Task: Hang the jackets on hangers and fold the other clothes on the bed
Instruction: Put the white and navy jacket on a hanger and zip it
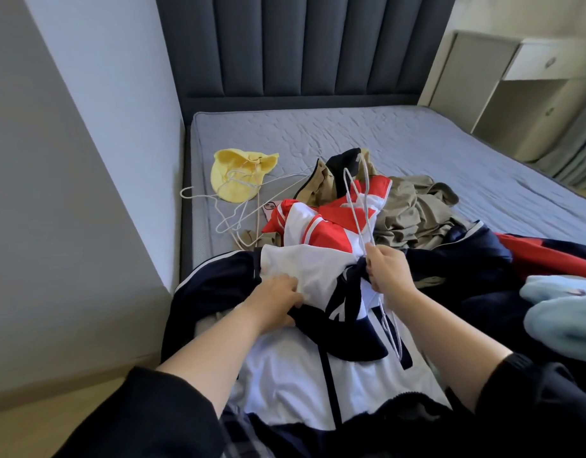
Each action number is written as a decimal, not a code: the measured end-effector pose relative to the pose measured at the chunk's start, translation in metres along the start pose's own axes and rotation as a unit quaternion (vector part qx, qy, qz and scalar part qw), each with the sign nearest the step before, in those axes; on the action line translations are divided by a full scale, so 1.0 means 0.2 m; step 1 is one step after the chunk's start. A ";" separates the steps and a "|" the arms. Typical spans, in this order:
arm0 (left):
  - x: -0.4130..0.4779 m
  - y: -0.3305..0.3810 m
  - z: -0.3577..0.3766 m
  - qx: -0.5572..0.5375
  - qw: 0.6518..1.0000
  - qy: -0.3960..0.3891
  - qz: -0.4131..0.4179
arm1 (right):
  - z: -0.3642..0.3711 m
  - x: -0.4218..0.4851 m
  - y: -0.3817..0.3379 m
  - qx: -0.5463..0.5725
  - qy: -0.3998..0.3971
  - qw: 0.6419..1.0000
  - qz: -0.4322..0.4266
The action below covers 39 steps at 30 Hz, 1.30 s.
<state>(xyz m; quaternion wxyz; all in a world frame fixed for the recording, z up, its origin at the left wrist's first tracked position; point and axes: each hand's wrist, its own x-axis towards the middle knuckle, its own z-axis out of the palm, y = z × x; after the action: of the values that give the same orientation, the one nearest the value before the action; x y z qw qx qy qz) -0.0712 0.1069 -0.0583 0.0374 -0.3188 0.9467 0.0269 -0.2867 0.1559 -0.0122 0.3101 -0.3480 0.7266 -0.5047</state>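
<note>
We are leaning over the bed (417, 153); its mattress edge is running tight against the wall at nine o'clock, so we are judging there is no swinging room that way; the grey cover toward one and two o'clock is lying uncovered, and that is where a loaded hanger could be laid.

The navy and white jacket (301, 375) is lying across the near edge at six o'clock, pulled toward us so that its neck opening is within reach; beyond it, at twelve to one o'clock, the heap of clothes (414, 209) is waiting, khaki and red pieces tangled together; a pale blue garment (566, 315) is sitting at three o'clock; a yellow hat (238, 176) is lying at eleven o'clock, touching the spare hangers (232, 206).

Our left hand (278, 299) is gripping a fold of the jacket's white cloth, fingers curled into it, seemingly to hold the opening steady; our right hand (387, 269) is closing round the wire hanger (361, 206) near its middle, one end pointing to twelve o'clock over the heap, the other toward six over the jacket; we are judging it is being steered into a shoulder, and the far end may snag the heap.
</note>
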 end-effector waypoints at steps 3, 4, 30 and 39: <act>0.03 0.11 0.00 0.089 0.992 -0.034 0.077 | -0.07 -0.01 0.00 -0.055 0.073 0.995 -0.042; 0.04 0.13 0.01 0.125 0.986 -0.044 0.097 | -0.10 -0.02 0.00 -0.070 0.100 0.991 -0.052; 0.08 0.18 -0.18 -0.432 0.861 0.198 -0.178 | -0.20 -0.38 0.33 0.058 -0.074 0.995 0.026; 0.09 0.24 -0.27 -0.459 0.849 0.193 -0.176 | -0.12 -0.45 0.30 -0.039 -0.001 0.997 -0.064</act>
<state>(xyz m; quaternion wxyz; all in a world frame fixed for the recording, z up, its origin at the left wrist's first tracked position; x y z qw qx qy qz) -0.1180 0.1306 -0.0047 -0.2929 -0.4596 0.7424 0.3896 -0.2666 0.2561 -0.0525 0.2638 -0.4059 0.7220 -0.4944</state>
